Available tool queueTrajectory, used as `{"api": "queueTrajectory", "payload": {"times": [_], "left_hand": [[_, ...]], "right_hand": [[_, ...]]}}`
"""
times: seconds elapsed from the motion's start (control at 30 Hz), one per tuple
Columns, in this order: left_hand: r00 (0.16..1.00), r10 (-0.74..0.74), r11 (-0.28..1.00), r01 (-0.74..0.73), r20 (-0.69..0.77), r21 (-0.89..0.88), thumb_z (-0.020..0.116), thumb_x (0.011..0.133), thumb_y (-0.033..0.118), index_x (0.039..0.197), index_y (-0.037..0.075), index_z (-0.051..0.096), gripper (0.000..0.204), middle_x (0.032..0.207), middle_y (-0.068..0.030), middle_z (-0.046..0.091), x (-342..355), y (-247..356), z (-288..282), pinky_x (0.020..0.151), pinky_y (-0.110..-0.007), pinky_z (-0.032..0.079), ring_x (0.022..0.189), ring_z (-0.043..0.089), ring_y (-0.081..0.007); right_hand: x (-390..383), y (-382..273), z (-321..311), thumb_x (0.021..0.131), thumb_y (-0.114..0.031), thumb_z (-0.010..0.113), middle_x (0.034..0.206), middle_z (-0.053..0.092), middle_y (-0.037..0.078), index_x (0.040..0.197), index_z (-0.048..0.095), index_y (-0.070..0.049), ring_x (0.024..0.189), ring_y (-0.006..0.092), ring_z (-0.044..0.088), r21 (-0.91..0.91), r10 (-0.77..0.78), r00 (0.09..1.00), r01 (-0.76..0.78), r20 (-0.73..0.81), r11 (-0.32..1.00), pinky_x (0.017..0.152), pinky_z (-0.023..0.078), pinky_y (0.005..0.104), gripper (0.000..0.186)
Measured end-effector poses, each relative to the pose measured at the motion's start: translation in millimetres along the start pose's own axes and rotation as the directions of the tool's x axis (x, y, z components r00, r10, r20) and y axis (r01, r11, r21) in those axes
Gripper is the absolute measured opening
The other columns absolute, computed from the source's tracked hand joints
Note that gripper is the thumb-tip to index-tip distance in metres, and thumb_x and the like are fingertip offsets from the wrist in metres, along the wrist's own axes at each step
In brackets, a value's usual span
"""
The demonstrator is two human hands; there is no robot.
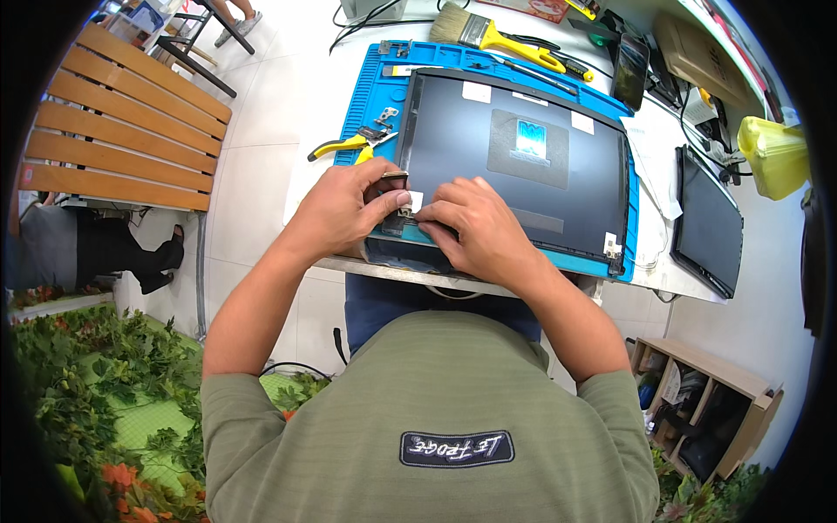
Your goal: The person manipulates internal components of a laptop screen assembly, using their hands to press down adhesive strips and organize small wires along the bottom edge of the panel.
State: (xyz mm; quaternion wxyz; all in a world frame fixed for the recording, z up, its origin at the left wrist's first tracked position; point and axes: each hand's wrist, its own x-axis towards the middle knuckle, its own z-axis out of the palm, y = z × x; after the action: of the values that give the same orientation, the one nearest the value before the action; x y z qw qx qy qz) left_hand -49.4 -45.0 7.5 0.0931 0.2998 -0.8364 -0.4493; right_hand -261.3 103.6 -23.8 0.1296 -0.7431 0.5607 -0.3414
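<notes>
A dark laptop display panel [453, 148] lies in its lid frame on a blue repair mat [359, 105]. At its near-left corner my left hand [344, 209] is closed, with a small dark flat piece [395, 177] between thumb and fingers. My right hand [475, 228] is closed too, its thumb and fingertips pinched at the same corner; whatever they hold is too small to make out. Beside them shows a small metal hinge [406, 213]. Left of the panel lie yellow-handled pliers [336, 148] and loose metal hinge parts [385, 115].
Beyond the panel lie a wide paintbrush [462, 28], yellow-handled tools [575, 68] and a phone [629, 71]. To the right another dark screen [708, 222] rests at the table edge, near a yellow object [772, 157]. A slatted wooden bench [126, 122] stands left.
</notes>
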Motion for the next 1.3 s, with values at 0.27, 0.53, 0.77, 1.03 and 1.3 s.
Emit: {"api": "queueTrajectory", "payload": {"times": [0.27,0.53,0.77,1.03,1.3], "left_hand": [[0.998,-0.018,0.993,0.025,0.065,-0.119,0.088,0.104,0.009,0.120,-0.001,0.075,0.022,0.101,-0.0006,0.078,3,-12,-2,0.081,-0.025,0.058,0.088,0.069,-0.0056],[0.994,-0.033,0.976,0.055,0.104,-0.213,0.088,0.100,0.004,0.142,0.004,0.074,0.043,0.097,0.0030,0.073,3,-5,-6,0.078,-0.022,0.055,0.086,0.065,-0.0032],[0.988,-0.032,0.972,0.066,0.148,-0.227,0.084,0.098,0.000,0.154,0.008,0.069,0.058,0.094,0.0051,0.070,3,-4,-8,0.076,-0.020,0.053,0.082,0.062,-0.0026],[0.989,-0.008,0.992,0.027,0.146,-0.126,0.082,0.098,-0.002,0.155,0.008,0.068,0.060,0.094,0.0052,0.069,1,2,-8,0.074,-0.021,0.051,0.080,0.060,-0.0028],[0.993,-0.005,0.944,0.044,0.120,-0.326,0.082,0.102,-0.002,0.157,0.002,0.063,0.058,0.097,0.0034,0.070,1,-7,-2,0.077,-0.021,0.051,0.085,0.063,-0.0028]], "right_hand": [[0,0,2,0.094,-0.005,0.087,0.098,0.072,0.007,0.106,0.085,-0.007,0.093,0.0292,0.066,0.005,0.001,1.000,-0.001,-0.014,1.000,0.085,0.048,0.0431,0.013],[0,-2,1,0.095,-0.010,0.085,0.097,0.073,0.008,0.102,0.084,-0.005,0.097,0.0294,0.067,0.010,0.026,1.000,-0.026,-0.003,1.000,0.088,0.048,0.0437,0.009],[1,-3,3,0.094,-0.009,0.084,0.098,0.071,0.008,0.101,0.082,-0.006,0.098,0.0302,0.067,0.006,0.030,1.000,-0.030,0.002,1.000,0.088,0.048,0.0452,0.007],[3,-4,4,0.094,-0.008,0.082,0.097,0.070,0.009,0.099,0.079,-0.006,0.098,0.0310,0.066,0.006,0.052,0.999,-0.052,0.015,0.999,0.088,0.047,0.0453,0.006],[6,-10,8,0.093,-0.008,0.083,0.096,0.071,0.009,0.098,0.078,-0.006,0.098,0.0308,0.067,0.014,0.118,0.993,-0.118,-0.006,0.993,0.088,0.047,0.0458,0.008]]}}
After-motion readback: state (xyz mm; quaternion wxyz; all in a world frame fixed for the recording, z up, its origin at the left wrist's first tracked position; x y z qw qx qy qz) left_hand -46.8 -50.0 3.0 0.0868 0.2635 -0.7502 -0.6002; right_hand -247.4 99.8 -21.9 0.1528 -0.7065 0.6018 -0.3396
